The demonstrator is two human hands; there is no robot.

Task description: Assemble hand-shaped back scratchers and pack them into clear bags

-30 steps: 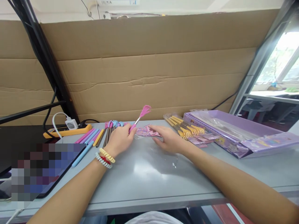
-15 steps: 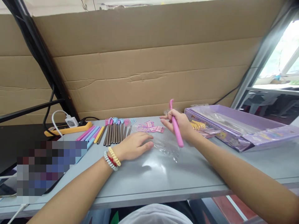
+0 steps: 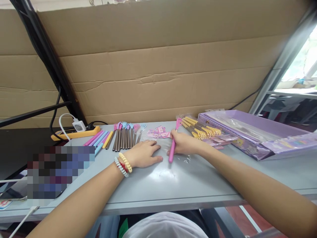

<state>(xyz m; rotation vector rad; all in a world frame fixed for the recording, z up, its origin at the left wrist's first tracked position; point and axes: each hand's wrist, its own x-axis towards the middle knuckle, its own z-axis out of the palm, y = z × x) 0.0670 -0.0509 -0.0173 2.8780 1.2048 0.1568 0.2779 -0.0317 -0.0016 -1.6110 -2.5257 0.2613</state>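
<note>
My right hand [image 3: 184,142] is closed around a pink back scratcher [image 3: 171,156], its claw end pointing away from me and its handle end towards me. Under and beside that hand lies a clear plastic bag [image 3: 163,145]. My left hand [image 3: 145,153] rests flat on the table with fingers stretched out, close to the bag's left side. Small pink printed cards [image 3: 159,133] lie just beyond both hands. Left of the cards is a row of brown metal rods [image 3: 123,138] with small pink, purple and blue hand-shaped heads.
Coloured tubes [image 3: 95,138] lie left of the rods, near a yellow power strip [image 3: 75,133]. Several yellow back scratchers [image 3: 201,128] lie right of my right hand, beside an open purple box [image 3: 247,122]. A cardboard panel [image 3: 158,76] stands behind the table.
My right hand has moved left and down to the bag with the pink back scratcher, uncovering the yellow ones. My left hand stays flat on the table.
</note>
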